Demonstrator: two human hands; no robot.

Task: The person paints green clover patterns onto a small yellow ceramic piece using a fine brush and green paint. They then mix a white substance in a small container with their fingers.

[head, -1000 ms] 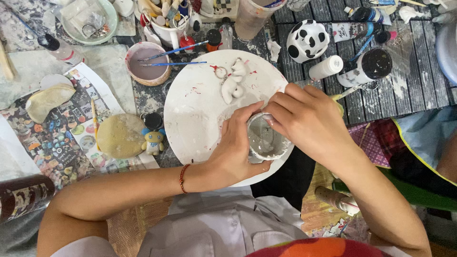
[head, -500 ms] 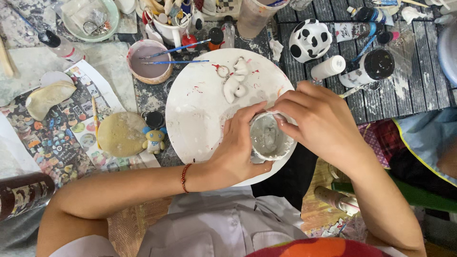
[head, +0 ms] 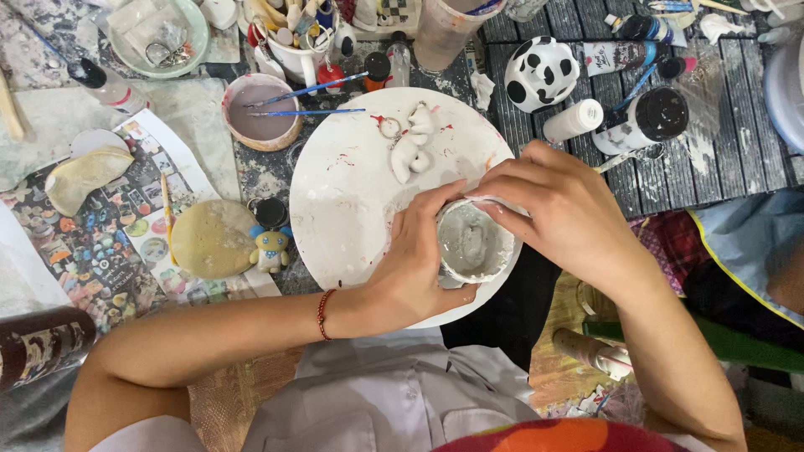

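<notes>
Both hands wrap around a small white cup (head: 474, 243). Left hand (head: 416, 268) grips its side from 9 o'clock, and right hand (head: 559, 213) curls over the rim from 2 o'clock. The cup sits at the 4 o'clock edge of a big round white plate (head: 352, 201).

Inside the cup is pale grey-white wet stuff. It looks smooth, so the mixing or filling seems mostly done. I cannot tell if a shape is set in it. A little white figure (head: 412, 144) with a key ring lies on the plate at 12 o'clock. It is still plain white, so painting it looks like what is left.

Around the plate the tabletop is crowded. A pinkish bowl (head: 260, 113) with two blue brushes (head: 310, 100) sits at 10 o'clock. A tan flat lump (head: 213, 238) and a tiny blue and white toy (head: 270, 249) lie at 9 o'clock. A black and white spotted cup (head: 542, 74) and a white bottle (head: 573, 120) stand at 1 o'clock.

The bottle and a black-capped jar (head: 645, 119) stand close to the right hand, so a quick move could knock them over.
</notes>
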